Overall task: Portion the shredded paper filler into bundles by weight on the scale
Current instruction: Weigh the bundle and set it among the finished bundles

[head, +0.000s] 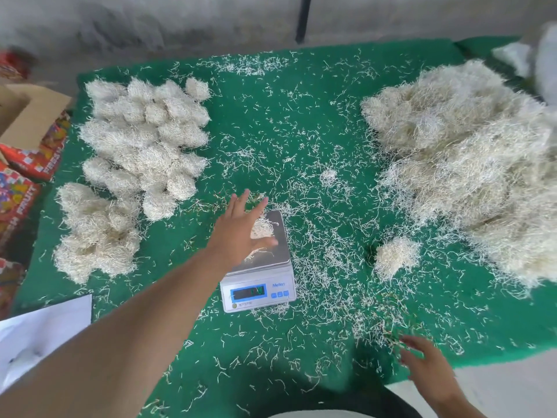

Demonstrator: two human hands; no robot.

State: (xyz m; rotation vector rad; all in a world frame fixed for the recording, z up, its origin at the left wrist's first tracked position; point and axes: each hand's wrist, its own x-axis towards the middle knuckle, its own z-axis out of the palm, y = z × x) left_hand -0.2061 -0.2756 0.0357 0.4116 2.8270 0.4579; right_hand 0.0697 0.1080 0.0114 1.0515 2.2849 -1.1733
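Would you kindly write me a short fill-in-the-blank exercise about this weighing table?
1. The left hand reaches over the ____ of the scale.
2. The finished bundles lie on the ____ side of the table.
3. The table's cover is ____ in colour.
4. The right hand is at the table's ____ edge.

Missing words: pan; left; green; near

left hand (241,227) spread over a paper tuft (261,228) on the scale (265,267).

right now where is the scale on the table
In the head view the scale sits near the middle of the green table, slightly toward the person, between the finished bundles on the left and the big loose pile on the right, under the left hand.
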